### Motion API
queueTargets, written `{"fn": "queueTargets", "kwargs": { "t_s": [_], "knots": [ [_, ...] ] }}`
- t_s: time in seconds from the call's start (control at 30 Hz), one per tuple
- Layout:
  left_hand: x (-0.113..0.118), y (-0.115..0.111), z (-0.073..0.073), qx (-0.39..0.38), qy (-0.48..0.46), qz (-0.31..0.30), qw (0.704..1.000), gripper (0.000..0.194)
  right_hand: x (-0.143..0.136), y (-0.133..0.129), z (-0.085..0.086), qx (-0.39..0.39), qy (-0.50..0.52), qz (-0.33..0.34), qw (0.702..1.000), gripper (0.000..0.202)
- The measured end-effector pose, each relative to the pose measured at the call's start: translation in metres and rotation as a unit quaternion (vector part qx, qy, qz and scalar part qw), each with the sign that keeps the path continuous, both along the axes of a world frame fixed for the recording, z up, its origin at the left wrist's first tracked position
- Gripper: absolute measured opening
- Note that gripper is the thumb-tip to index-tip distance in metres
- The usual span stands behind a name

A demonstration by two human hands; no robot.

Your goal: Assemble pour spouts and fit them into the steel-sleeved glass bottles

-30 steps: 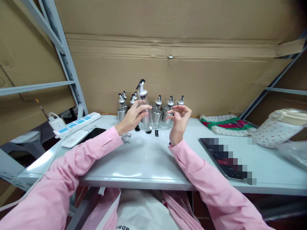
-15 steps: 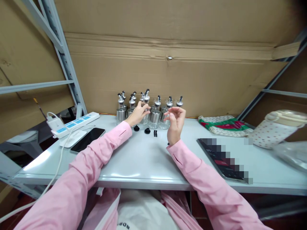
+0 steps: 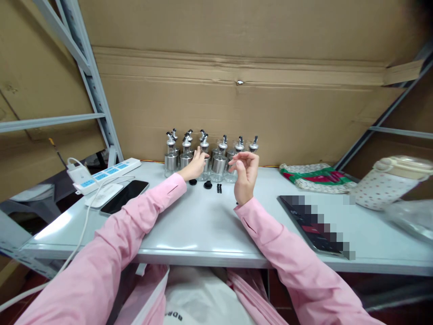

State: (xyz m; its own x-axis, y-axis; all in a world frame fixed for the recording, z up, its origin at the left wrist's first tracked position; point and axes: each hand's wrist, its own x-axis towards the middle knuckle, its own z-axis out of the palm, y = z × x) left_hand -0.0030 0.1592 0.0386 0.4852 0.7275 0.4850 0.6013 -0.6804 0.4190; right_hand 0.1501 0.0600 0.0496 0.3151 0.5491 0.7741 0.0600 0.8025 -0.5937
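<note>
Several glass-and-steel bottles with black-tipped pour spouts (image 3: 171, 161) stand in rows at the back of the table. My left hand (image 3: 195, 164), fingers apart, is at a front-row bottle (image 3: 204, 143) and partly covers it; whether it touches is unclear. My right hand (image 3: 246, 176) is raised in front of the right-hand bottles, palm turned inward, fingers loosely curled and apart, holding nothing visible. Two round black stoppers lie before the bottles, one beside my left wrist (image 3: 192, 182) and one further right (image 3: 208, 184). Two small black pieces (image 3: 219, 188) lie next to them.
On the left are a power strip (image 3: 108, 175), a white charging pad, a cable and a phone (image 3: 124, 197). To the right lie a tablet (image 3: 313, 225), a patterned cloth (image 3: 316, 177) and a dotted flask (image 3: 382, 183). Cardboard backs the table.
The front-row bottle at my left hand has come down, its spout now level with its neighbours. My left fingers have opened from its upper part. My right hand has shifted slightly left.
</note>
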Motion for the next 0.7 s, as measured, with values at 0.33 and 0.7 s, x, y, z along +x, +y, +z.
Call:
{"fn": "queueTargets", "kwargs": {
  "t_s": [0.33,0.7],
  "knots": [
    [-0.059,-0.088,0.032,0.097,0.095,0.016,0.991,0.033,-0.001,0.002,-0.004,-0.011,-0.02,0.007,1.0,0.01],
    [-0.089,-0.097,-0.017,0.011,0.216,0.011,0.976,0.073,0.001,0.002,-0.004,-0.007,-0.054,-0.001,0.999,0.01]
  ]
}}
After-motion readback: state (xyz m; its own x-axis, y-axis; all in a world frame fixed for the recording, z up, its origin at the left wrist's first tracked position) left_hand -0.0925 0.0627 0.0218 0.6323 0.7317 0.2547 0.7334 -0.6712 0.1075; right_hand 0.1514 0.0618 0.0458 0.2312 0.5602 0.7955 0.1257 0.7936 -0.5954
